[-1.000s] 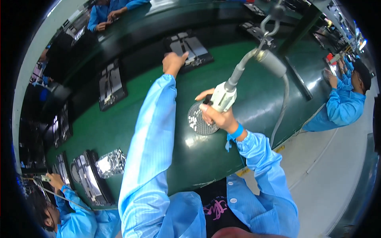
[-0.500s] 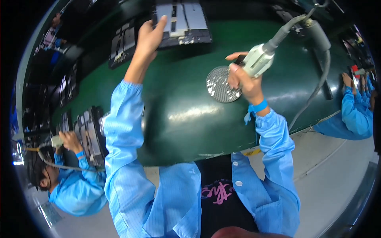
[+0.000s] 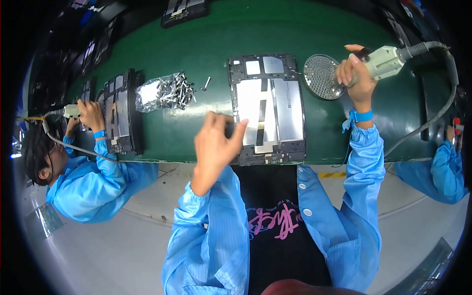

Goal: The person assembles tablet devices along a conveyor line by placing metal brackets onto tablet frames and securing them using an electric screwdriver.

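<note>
Front and centre, one thin rectangular tablet (image 3: 271,109) with innards bare: black frame, two long smooth silver panels (image 3: 291,115), two smaller plates (image 3: 273,64) above, one dark ribbon (image 3: 262,114) lengthwise between the panels. At its left edge, the left hand (image 3: 216,140), thumb and fingers loosely apart, thumb tip over the frame; contact with it impossible to tell. Wrapped firmly in the right hand (image 3: 362,82), one pale hard-plastic screwdriver (image 3: 386,63) with a grey cable (image 3: 453,73). Partly behind those fingers, one round dimpled tray (image 3: 319,73).

Lower end of the tablet right at the near edge of the glossy green table (image 3: 275,34); only a narrow gap toward the tray. Bare room beyond, as far as one far tablet (image 3: 184,11). Leftward, one crinkled clear bag (image 3: 149,96), slim black-and-silver pieces (image 3: 180,93) too many to count.
</note>
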Tool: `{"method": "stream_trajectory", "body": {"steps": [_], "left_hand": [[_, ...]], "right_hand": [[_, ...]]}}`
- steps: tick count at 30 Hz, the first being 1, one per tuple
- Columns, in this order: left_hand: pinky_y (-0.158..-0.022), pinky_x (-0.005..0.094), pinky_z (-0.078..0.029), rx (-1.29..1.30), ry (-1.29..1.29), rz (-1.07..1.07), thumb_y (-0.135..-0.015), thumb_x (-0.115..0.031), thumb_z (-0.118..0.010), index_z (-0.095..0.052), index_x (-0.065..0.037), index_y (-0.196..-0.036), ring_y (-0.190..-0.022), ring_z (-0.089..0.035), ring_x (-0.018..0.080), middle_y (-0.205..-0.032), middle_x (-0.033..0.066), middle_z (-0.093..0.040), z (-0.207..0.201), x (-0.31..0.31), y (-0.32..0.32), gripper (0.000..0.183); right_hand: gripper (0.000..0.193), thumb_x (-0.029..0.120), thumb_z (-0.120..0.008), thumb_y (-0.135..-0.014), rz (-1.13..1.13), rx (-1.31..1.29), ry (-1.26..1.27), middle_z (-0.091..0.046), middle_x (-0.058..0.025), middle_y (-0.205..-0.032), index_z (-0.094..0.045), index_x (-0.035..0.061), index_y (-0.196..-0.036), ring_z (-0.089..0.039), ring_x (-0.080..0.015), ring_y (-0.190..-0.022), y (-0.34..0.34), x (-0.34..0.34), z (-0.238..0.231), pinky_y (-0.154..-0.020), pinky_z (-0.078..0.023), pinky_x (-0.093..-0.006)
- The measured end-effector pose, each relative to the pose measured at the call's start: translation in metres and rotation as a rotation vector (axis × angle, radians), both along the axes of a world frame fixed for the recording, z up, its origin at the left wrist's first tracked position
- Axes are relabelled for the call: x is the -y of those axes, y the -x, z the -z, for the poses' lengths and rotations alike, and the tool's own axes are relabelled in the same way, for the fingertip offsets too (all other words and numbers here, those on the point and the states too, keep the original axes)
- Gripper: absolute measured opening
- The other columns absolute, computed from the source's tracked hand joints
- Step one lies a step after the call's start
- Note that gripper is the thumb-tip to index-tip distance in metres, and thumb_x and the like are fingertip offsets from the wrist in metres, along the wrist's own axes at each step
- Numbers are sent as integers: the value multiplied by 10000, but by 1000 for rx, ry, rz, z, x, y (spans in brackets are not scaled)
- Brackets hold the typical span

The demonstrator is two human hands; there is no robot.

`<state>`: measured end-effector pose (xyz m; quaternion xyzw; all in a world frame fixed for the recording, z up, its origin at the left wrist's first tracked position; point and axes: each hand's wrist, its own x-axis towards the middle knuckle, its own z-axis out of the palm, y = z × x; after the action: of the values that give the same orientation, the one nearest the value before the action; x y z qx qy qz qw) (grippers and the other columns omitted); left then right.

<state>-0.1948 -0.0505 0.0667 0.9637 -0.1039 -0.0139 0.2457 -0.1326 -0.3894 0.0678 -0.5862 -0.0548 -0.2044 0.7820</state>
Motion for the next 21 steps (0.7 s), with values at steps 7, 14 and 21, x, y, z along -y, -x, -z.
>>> {"method": "stream_trajectory", "body": {"steps": [7, 14, 21], "left_hand": [[-790, 400, -478, 186, 76, 214, -812, -166, -778, -678, -25, -994, -879, -584, 310, -966, 120, -598, 5, -63, -100, 251], [-704, 367, -485, 326, 165, 262, -865, -78, -698, -686, 9, -940, -797, -605, 274, -819, 120, -633, 2, -58, -131, 115], [-708, 233, -470, -154, 757, 21, -931, -215, -720, -717, 28, -1016, -789, -577, 76, -1012, 52, -663, 30, -7, -149, 258]], "right_hand": [[251, 64, -534, -920, -24, 5, -18, -430, -31, -540, -562, -100, -1109, -429, -129, -427, -3, -1, 1, -444, -410, -307], [254, 54, -536, -915, -20, 10, -10, -434, -29, -544, -561, -99, -1116, -424, -124, -425, -1, -2, 0, -439, -405, -302], [253, 56, -544, -915, -28, 2, 1, -438, -28, -549, -562, -97, -1117, -421, -122, -429, 1, -4, -3, -443, -404, -301]]}}
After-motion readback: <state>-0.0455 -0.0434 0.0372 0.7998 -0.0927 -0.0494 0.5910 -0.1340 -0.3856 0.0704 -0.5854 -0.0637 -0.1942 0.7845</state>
